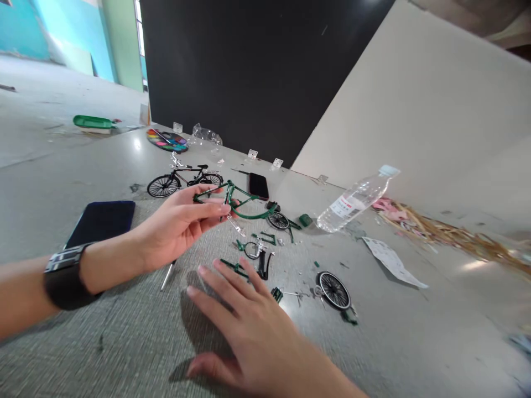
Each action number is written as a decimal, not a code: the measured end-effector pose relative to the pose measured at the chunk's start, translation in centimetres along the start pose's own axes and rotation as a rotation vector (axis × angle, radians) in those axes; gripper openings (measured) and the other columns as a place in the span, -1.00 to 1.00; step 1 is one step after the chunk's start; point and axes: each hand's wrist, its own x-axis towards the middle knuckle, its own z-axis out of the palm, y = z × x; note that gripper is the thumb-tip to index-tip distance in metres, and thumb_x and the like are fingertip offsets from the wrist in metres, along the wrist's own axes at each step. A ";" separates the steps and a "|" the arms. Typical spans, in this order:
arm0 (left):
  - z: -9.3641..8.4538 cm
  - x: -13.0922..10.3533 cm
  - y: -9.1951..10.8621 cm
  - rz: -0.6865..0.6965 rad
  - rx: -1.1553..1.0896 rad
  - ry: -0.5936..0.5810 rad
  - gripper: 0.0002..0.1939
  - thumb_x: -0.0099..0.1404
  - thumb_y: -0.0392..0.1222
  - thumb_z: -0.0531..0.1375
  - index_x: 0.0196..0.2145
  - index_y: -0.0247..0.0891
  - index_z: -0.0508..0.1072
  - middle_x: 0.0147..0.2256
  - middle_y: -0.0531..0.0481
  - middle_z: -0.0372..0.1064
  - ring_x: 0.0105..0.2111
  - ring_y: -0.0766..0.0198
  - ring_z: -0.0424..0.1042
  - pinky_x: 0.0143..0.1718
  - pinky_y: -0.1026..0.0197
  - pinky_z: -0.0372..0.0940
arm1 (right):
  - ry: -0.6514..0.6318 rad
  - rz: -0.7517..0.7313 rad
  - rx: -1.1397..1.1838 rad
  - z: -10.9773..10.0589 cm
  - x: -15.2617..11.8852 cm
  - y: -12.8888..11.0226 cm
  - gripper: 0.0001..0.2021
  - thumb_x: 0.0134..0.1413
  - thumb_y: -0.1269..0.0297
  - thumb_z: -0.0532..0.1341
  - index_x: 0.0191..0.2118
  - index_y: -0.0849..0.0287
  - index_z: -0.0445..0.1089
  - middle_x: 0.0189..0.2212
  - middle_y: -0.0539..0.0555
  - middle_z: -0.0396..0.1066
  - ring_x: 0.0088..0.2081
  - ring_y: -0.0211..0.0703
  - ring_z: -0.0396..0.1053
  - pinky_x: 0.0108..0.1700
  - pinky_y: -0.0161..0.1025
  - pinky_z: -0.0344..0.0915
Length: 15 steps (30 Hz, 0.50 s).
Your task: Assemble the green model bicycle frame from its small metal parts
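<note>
Between the thumb and fingers of my left hand (186, 216) is a green model bicycle frame (254, 214), raised above the table. Part of it is hidden by the fingers. My right hand (244, 315) hovers palm down over the tabletop with fingers spread, holding nothing. Just beyond its fingertips lie small green parts (269, 239), a dark ring-shaped part (251, 250) and black parts (263, 264). One spoked wheel (334, 290) rests to the right, another wheel (278, 220) behind the frame. A finished black model bicycle (185, 178) stands behind my left hand.
A clear plastic bottle (352, 203) leans at the right, near a paper sheet (392, 261) and straw-like strands (452, 232). At left lies a dark flat device (102, 221). Farther back are a phone (258, 186), a paint palette (167, 140) and a black panel (257, 72).
</note>
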 end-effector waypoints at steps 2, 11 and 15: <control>-0.1 0.3 0.3 0.026 0.002 0.004 -0.68 0.15 -0.51 0.37 -0.16 -0.27 0.50 -0.32 -0.01 0.58 -0.29 0.30 0.59 -0.21 0.35 0.49 | -0.035 -0.026 0.015 -0.2 0.7 -0.7 -0.29 0.36 -0.23 0.02 0.45 0.05 0.01 0.47 0.08 -0.02 0.48 -0.03 -0.12 0.50 0.10 -0.29; -1.2 1.2 -0.7 0.055 0.052 0.046 -0.67 0.07 -0.51 0.40 -0.23 -0.27 0.48 -0.32 0.00 0.55 -0.28 0.30 0.58 -0.16 0.33 0.47 | -0.063 -0.021 -0.008 0.8 4.6 -0.8 -0.25 0.41 -0.18 -0.03 0.44 0.32 0.03 0.44 0.23 0.05 0.45 -0.01 0.01 0.46 -0.04 -0.02; -1.7 1.4 -1.3 0.106 0.098 0.066 -0.62 0.04 -0.46 0.44 -0.21 -0.26 0.45 -0.34 -0.01 0.54 -0.26 0.27 0.57 -0.12 0.27 0.45 | -0.035 0.011 -0.114 0.5 3.1 0.8 -0.30 0.44 -0.09 0.01 0.40 0.40 0.12 0.41 0.32 0.07 0.41 0.03 0.10 0.43 -0.04 0.09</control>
